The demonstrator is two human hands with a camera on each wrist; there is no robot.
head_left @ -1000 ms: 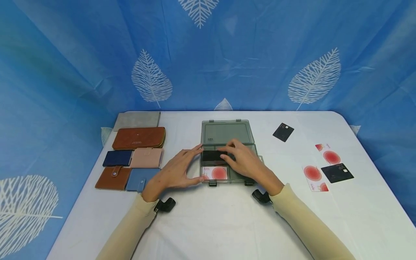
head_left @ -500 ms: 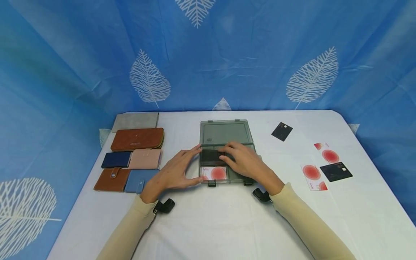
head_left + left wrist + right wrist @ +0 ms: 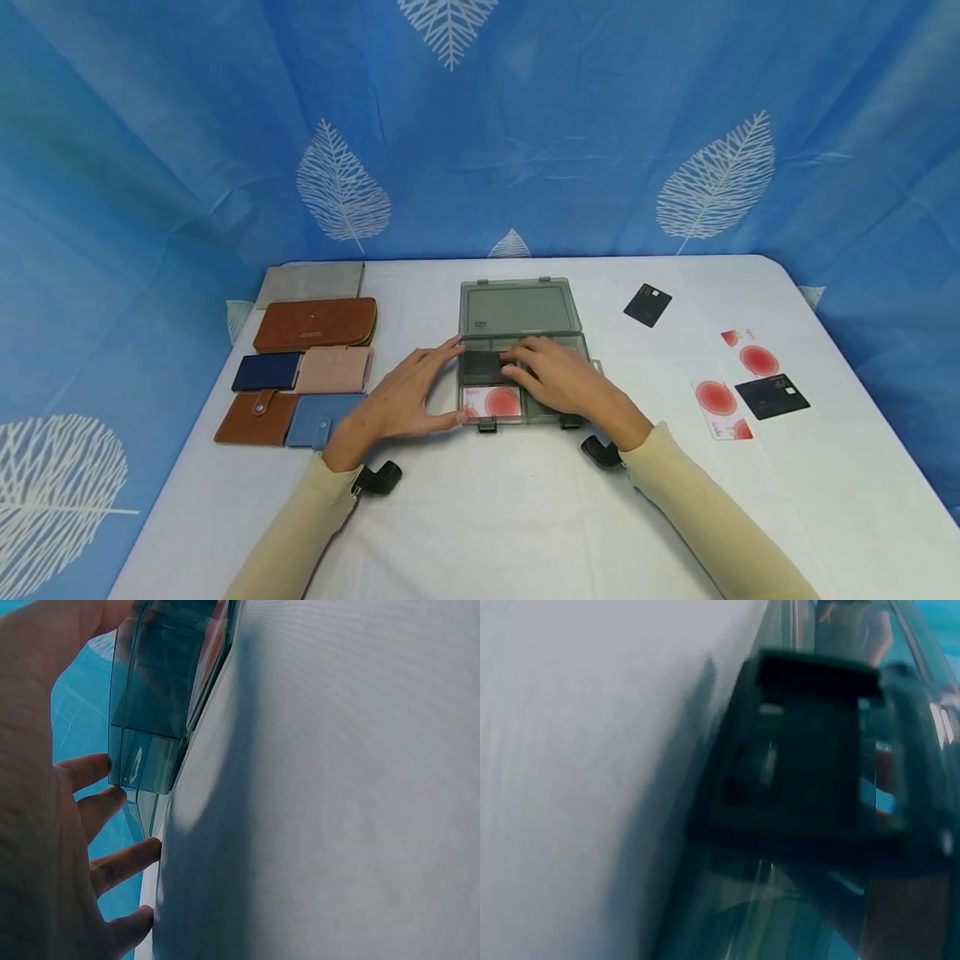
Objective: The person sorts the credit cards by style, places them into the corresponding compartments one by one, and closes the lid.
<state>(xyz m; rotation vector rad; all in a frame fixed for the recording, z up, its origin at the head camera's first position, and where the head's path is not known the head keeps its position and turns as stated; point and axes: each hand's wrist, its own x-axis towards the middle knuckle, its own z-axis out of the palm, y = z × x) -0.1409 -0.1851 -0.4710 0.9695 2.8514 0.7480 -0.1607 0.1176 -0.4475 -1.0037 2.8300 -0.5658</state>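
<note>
— What do we have in the right grip (image 3: 558, 379) at this moment?
— Our fingers lie flat and fairly straight over a black plastic card (image 3: 482, 366), pressing it into the far-left compartment of the open smoky-grey plastic organiser box (image 3: 525, 412). Nothing is pinched; we only press down on it.
— And the left grip (image 3: 401, 400)?
— It rests spread against the left wall of the box, fingers relaxed, fingertips touching the wall near the hinge end, steadying it. The left wrist view shows those fingertips (image 3: 105, 801) right at the clear box corner (image 3: 142, 765).
— Where does the card sit, then?
— Inside the box, in the compartment just behind the one holding a white card with a red disc (image 3: 495, 401). The box lid (image 3: 517, 306) lies open, flat toward the far side.
— So which step do we judge this to be?
— Seating the black card in its compartment. It looks nearly flat, so we think this placement is almost finished.
— What does the next move call for?
— We would lift the right fingers straight up without dragging the card, then reach to the right, where another black card (image 3: 647, 304) and a group of red-disc cards with a further black card (image 3: 772, 396) lie loose on the white counter (image 3: 487, 517).
— And the wallets (image 3: 300, 367) on the left?
— Well apart from both grips, untouched.
</note>
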